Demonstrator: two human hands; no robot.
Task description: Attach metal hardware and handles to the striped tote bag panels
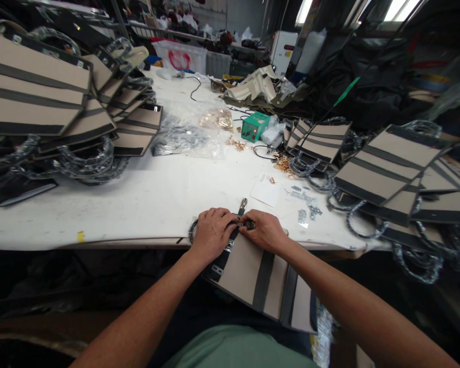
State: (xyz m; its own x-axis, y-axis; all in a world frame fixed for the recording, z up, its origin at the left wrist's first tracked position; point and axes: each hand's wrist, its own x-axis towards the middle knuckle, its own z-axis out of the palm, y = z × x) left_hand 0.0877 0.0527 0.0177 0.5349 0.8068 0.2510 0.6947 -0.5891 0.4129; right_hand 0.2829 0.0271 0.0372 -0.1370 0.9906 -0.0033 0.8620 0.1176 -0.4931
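A beige bag panel (pixel 245 260) with black bands lies tilted over the table's front edge and down towards my lap. My left hand (pixel 213 230) is closed at its black top edge, thumb and fingertips pinching there. Opposite it, my right hand (pixel 263 230) is closed in a pinch, with a small dark metal piece (pixel 250 225) showing at its fingers. The two sets of fingertips almost meet. Along the black edge sit silver metal plates (pixel 216 269). A strap end with a metal tip (pixel 243 205) sticks out beyond my hands. Fingers hide the exact spot being gripped.
Stacked bag panels with plastic-wrapped handles stand left (pixel 34 87) and right (pixel 391 163) on the white table (pixel 138 204). Farther back are a green box (pixel 255 127) with a lit lamp, plastic bags (pixel 191 135) and gold fittings (pixel 283 164). Silver plates (pixel 302 216) lie right of my hands.
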